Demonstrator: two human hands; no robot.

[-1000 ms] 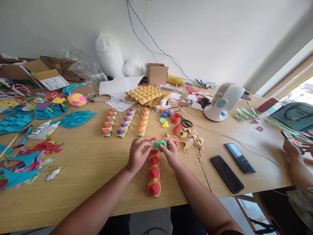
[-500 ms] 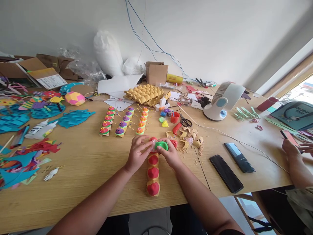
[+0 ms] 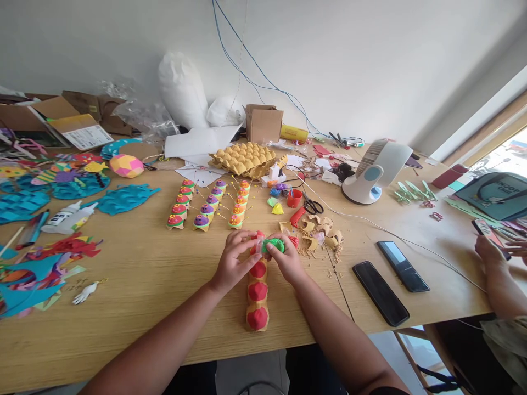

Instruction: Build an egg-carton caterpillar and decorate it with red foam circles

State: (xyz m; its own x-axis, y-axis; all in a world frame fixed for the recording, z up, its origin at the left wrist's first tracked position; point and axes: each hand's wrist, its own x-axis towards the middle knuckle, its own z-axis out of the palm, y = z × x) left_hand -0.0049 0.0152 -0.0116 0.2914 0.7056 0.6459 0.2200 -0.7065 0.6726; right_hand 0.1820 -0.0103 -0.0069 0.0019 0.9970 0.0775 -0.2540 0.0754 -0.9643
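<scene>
My right hand is closed on a lump of bright green modelling clay, the thumb pressing on its face. My left hand pinches a piece of clear plastic wrap that touches the clay's left side. Beneath both hands, an egg-carton strip with red clay caps on its bumps lies lengthwise on the table; the hands partly cover its far end. Beyond it stand three decorated egg-carton caterpillars: a red and green one, a purple one and an orange one, with pins stuck in or near them.
Carton scraps, black-handled scissors and a red cup lie beyond my right hand. Two phones and a white fan are to the right. Another person's hand holds a phone at the far right.
The green clay has shifted slightly right and looks more gathered, and more of the clear wrap shows between my hands. The egg-carton strip stays in place.
</scene>
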